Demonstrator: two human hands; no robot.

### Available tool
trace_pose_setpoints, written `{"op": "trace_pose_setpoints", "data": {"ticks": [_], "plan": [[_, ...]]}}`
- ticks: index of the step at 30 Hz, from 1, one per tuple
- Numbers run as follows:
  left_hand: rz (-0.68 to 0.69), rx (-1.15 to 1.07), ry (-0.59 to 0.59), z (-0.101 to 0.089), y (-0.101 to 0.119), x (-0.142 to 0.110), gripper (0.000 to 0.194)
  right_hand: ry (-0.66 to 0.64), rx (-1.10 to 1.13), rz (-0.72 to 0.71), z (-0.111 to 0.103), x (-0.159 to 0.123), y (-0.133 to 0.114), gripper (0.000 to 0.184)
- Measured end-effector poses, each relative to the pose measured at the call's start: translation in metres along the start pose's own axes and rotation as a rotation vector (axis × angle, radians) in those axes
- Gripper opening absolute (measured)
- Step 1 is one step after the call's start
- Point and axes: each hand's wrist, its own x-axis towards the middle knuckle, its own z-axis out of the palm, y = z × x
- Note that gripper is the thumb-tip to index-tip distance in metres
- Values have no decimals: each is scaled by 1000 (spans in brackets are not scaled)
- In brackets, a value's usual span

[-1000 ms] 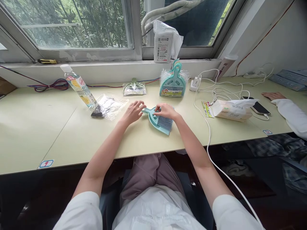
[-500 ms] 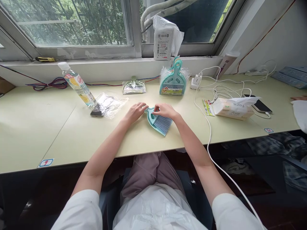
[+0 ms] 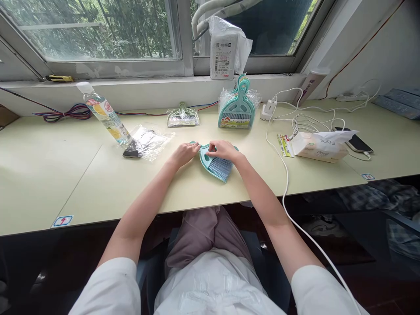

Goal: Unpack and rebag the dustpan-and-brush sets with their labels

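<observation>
A small teal dustpan (image 3: 206, 162) lies at the middle of the table, its pan end towards the front right. A matching hand brush (image 3: 220, 168) with grey-blue bristles sits in it. My left hand (image 3: 185, 154) is closed over the dustpan's handle, whose tip shows past the fingers. Above the brush, my right hand (image 3: 224, 150) is bent in a pinch, thumb and fingertips at the brush's upper part; the palm hides part of both pieces.
Behind stand a stack of teal dustpan sets (image 3: 236, 107) and a wrapped set (image 3: 183, 116). A tilted bottle (image 3: 104, 114) and clear plastic wrap (image 3: 151, 142) are on the left. On the right lie a tissue pack (image 3: 320, 148), a phone (image 3: 358, 142) and a white cable (image 3: 286, 175) crossing the table edge.
The dustpan and brush have turned slightly, and more of the handle's tip shows beyond my left fingers. My hands keep nearly the same places; the view has shifted a little.
</observation>
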Motion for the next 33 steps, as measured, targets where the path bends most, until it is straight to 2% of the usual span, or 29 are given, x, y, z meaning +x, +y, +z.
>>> {"op": "trace_pose_setpoints", "data": {"ticks": [3, 8, 12, 14, 16, 17, 19, 22, 24, 26, 29, 33], "plan": [[7, -23, -4, -1, 0, 0, 37, 1, -8, -7, 1, 0, -1, 25], [-29, -148, 79, -2, 1, -3, 37, 18, -59, 9, 0, -3, -6, 30], [-178, -252, 242, 0, 4, 0, 36, 41, -141, 32, -1, -3, -8, 32], [-294, -369, 360, 4, 3, 3, 48, 62, -171, 40, -1, -2, -8, 33], [-410, -498, 407, 8, 3, 6, 54, 78, -198, 56, -1, -2, -8, 35], [-461, -549, 386, 10, 3, 7, 51, 79, -208, 62, -1, -2, -9, 37], [-506, -600, 269, 13, 4, 7, 45, 74, -214, 62, -1, -2, -10, 36], [-423, -604, 111, 13, 9, 6, 43, 131, -187, 100, -4, -2, -8, 32], [-365, -616, 98, 10, 13, 5, 36, 242, -177, 186, -9, -2, 0, 32], [-374, -680, 138, 7, 14, 6, 26, 382, -205, 298, -15, -3, 14, 33], [-480, -825, 225, 3, 11, 7, 23, 537, -283, 514, -22, -7, 47, 36], [-685, -1116, 398, 4, -2, 7, 34, 605, -306, 909, -21, -13, 99, 48]]}}
